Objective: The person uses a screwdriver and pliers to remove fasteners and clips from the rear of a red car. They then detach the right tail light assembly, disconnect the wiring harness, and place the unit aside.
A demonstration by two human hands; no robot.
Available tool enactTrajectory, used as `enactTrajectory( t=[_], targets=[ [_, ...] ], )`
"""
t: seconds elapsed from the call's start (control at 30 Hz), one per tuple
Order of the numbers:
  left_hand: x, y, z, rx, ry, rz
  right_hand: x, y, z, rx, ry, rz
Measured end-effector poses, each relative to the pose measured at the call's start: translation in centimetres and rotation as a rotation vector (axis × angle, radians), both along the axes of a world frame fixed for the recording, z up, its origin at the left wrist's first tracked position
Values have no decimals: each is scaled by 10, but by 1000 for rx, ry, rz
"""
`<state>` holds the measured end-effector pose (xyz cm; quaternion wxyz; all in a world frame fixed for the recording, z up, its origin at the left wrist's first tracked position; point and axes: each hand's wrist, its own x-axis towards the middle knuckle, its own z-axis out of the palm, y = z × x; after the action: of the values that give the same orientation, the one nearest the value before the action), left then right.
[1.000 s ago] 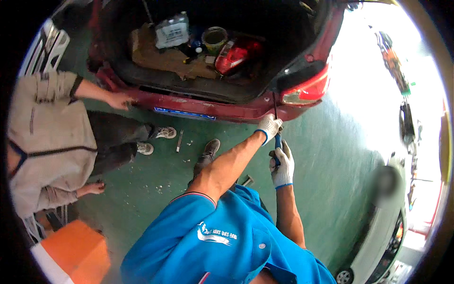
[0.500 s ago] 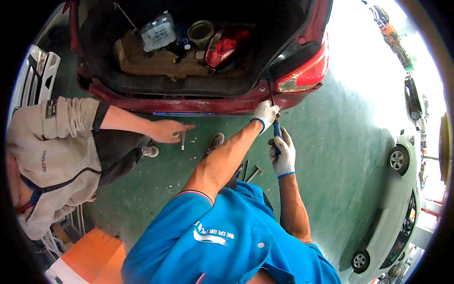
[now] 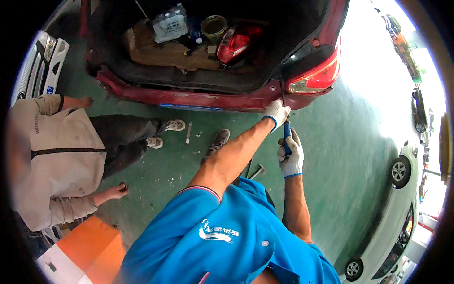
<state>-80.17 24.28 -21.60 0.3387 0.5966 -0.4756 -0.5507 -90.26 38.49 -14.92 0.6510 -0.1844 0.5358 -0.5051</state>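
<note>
At the right rear corner of a dark red car [image 3: 189, 97] with its boot open, both my hands wear white gloves. My left hand [image 3: 277, 114] is closed round a thin dark rod [image 3: 283, 96], whose upper end reaches the gap beside the red and clear tail light [image 3: 314, 77]. Just below and to the right, my right hand [image 3: 292, 155] is wrapped round the handle of a blue-handled tool [image 3: 287, 132]. Its upper end meets the rod area by my left fingers; its exact kind is unclear.
Inside the boot lie a loose tail light [image 3: 233, 46], an open tin [image 3: 213, 28], a plastic bag [image 3: 170, 27] and cardboard [image 3: 146, 53]. On the left stands another person [image 3: 66, 146]. A hammer-like tool [image 3: 257, 171] and a flat strip [image 3: 189, 132] are on the green floor.
The co-worker's hand, which pointed toward the bumper, has drawn back left, and that person stands more upright. The view has shifted slightly; my hands keep their grips at the same corner.
</note>
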Motion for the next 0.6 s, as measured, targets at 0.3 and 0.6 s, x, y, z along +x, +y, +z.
enactTrajectory(
  t=[0.3,0.6],
  targets=[
    [-2,-6,-18,8,-47,-24,0,-1,-6,-23,-28,-7],
    [4,2,2,38,4,-46,-1,1,-9,-14,-19,-23]
  ],
)
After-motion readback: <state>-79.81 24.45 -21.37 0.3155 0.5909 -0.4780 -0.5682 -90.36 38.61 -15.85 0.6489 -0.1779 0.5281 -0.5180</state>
